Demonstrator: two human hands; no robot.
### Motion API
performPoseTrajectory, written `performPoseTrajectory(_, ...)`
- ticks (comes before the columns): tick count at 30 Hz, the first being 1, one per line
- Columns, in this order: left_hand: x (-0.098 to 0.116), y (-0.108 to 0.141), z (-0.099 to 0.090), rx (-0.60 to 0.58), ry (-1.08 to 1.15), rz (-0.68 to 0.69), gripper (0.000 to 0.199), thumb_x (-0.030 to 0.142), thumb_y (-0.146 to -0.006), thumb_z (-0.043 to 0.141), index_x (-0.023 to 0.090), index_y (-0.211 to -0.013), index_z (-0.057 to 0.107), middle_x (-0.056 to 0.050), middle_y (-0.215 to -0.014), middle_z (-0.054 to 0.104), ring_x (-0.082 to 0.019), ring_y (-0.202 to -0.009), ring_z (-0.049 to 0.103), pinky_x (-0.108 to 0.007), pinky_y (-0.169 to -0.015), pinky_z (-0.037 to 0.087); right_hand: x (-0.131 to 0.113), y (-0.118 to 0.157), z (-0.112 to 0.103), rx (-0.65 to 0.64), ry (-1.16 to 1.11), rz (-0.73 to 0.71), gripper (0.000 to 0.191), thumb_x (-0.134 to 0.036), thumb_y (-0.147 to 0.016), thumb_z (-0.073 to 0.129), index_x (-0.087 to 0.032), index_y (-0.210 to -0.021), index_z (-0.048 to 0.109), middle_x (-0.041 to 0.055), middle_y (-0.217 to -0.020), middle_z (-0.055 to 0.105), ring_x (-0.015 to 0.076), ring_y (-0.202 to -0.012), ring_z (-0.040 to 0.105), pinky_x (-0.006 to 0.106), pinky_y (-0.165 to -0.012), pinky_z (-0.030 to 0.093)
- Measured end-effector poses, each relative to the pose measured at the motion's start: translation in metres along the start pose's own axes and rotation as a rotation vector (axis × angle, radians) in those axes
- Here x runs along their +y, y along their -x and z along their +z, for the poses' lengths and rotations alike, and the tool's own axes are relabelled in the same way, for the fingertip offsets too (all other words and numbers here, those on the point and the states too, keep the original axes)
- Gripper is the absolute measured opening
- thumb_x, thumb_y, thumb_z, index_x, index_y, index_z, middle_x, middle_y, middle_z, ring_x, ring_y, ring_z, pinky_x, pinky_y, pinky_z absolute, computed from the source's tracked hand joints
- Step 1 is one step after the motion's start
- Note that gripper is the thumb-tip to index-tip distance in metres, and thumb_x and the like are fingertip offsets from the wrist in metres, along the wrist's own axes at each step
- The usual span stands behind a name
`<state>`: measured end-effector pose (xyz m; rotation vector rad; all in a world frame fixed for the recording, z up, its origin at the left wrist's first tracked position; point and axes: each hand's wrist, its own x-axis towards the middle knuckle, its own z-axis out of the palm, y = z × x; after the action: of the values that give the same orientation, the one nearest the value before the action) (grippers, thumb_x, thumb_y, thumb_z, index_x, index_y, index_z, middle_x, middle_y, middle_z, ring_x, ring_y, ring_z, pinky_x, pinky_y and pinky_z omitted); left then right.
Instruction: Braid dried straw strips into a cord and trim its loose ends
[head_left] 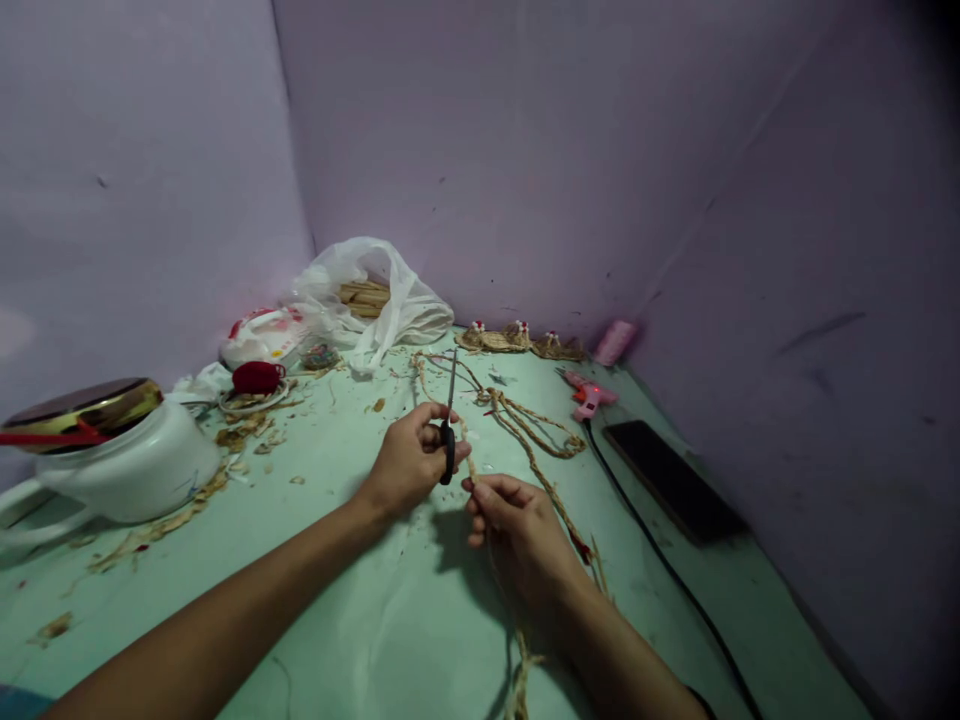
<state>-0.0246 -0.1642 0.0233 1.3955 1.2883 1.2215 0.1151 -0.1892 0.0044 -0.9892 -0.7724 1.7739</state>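
A pair of scissors (448,452) with black handles is gripped in my left hand (405,458), its blades pointing up and away from me. Just to the right, my right hand (525,520) pinches a thin tan braided cord (472,468) between thumb and fingertips. This cord runs up past the scissors, and a frayed straw-coloured length (519,680) hangs below my right wrist. Beyond my right hand, a looped braided straw rope (536,465) lies on the table with a dark red bit near its lower end.
A pink glue gun (589,393) with a red light trails a black cable (660,560) beside a dark phone (671,480). Small woven slippers (495,340) and a plastic bag (409,305) stand at the back. Left are a white pot (142,475), red yarn (257,377) and straw scraps.
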Motion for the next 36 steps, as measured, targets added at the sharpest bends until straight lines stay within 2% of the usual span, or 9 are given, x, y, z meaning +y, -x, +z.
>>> performPoseTrajectory(3,-0.003,0.005,-0.015,-0.045,-0.412,0.206,0.034,0.035,-0.065,0.059,0.017,-0.092,0.049,0.004,-0.059,0.052,-0.010,-0.053,0.048,-0.022,-0.053,0.038,-0.013,-0.003,-0.004,0.081,-0.037,-0.032,0.030,-0.027,-0.046,0.079,-0.010,-0.067,0.066,-0.0014,-0.050,0.056,0.0048,-0.040,0.046,0.017,-0.041,0.042)
performPoseTrajectory(5,-0.007,0.010,-0.024,-0.113,-0.677,0.339,0.031,0.031,-0.066,0.057,0.019,-0.094,0.051,0.003,-0.067,0.056,-0.011,-0.058,0.050,-0.023,-0.057,0.038,-0.019,-0.004,-0.008,0.089,-0.042,-0.052,0.031,-0.024,-0.046,0.078,-0.010,-0.070,0.067,-0.0007,-0.052,0.058,0.0053,-0.043,0.048,0.018,-0.044,0.045)
performPoseTrajectory(9,-0.013,0.015,-0.030,-0.288,-0.939,0.501,0.041,0.019,-0.066,0.048,0.020,-0.107,0.051,-0.002,-0.085,0.061,-0.017,-0.077,0.056,-0.027,-0.067,0.040,-0.018,-0.005,-0.012,0.057,-0.049,-0.047,0.027,-0.022,-0.046,0.077,-0.011,-0.067,0.065,0.0001,-0.055,0.059,0.0067,-0.043,0.050,0.020,-0.046,0.046)
performPoseTrajectory(13,-0.009,0.016,-0.027,-0.334,-1.043,0.546,0.050,0.018,-0.068,0.045,0.021,-0.118,0.046,-0.005,-0.090,0.059,-0.018,-0.078,0.055,-0.028,-0.067,0.041,-0.013,-0.004,-0.012,0.004,-0.030,-0.043,0.021,-0.020,-0.050,0.074,-0.010,-0.066,0.065,-0.0001,-0.055,0.059,0.0058,-0.042,0.048,0.020,-0.044,0.044)
performPoseTrajectory(19,-0.004,0.018,-0.028,-0.349,-1.138,0.567,0.052,0.018,-0.068,0.044,0.019,-0.120,0.045,-0.006,-0.086,0.058,-0.019,-0.075,0.054,-0.029,-0.064,0.041,-0.011,-0.004,-0.013,-0.016,0.029,-0.031,0.023,-0.020,-0.053,0.071,-0.012,-0.074,0.068,-0.0012,-0.053,0.058,0.0055,-0.041,0.046,0.020,-0.042,0.043)
performPoseTrajectory(24,-0.004,0.018,-0.031,-0.403,-1.189,0.572,0.053,0.015,-0.070,0.042,0.021,-0.122,0.041,-0.005,-0.087,0.057,-0.018,-0.076,0.054,-0.029,-0.063,0.041,-0.009,-0.007,-0.019,-0.013,0.253,-0.167,0.019,-0.019,-0.059,0.066,-0.012,-0.076,0.070,0.0000,-0.055,0.060,0.0054,-0.040,0.045,0.018,-0.039,0.037)
performPoseTrajectory(27,-0.003,0.018,-0.032,-0.427,-1.220,0.565,0.053,0.012,-0.070,0.040,0.022,-0.123,0.039,-0.005,-0.086,0.057,-0.018,-0.073,0.055,-0.028,-0.060,0.040,-0.009,-0.007,-0.019,-0.001,0.346,-0.189,0.018,-0.019,-0.061,0.063,-0.012,-0.076,0.070,0.0001,-0.054,0.059,0.0049,-0.038,0.042,0.018,-0.037,0.033)
performPoseTrajectory(32,-0.006,0.016,-0.033,-0.427,-1.299,0.573,0.052,0.010,-0.072,0.039,0.021,-0.123,0.038,-0.005,-0.086,0.058,-0.018,-0.069,0.056,-0.027,-0.056,0.039,-0.012,-0.003,-0.015,-0.008,0.345,-0.162,0.016,-0.020,-0.060,0.062,-0.012,-0.071,0.070,-0.0011,-0.050,0.057,0.0044,-0.036,0.039,0.018,-0.036,0.030)
performPoseTrajectory(36,-0.009,0.015,-0.034,-0.451,-1.279,0.579,0.050,0.010,-0.073,0.039,0.020,-0.122,0.038,-0.006,-0.086,0.058,-0.017,-0.068,0.057,-0.026,-0.055,0.039,-0.013,-0.002,-0.014,-0.013,0.341,-0.162,0.012,-0.020,-0.060,0.061,-0.012,-0.066,0.068,-0.0005,-0.049,0.056,0.0045,-0.036,0.039,0.017,-0.035,0.029)
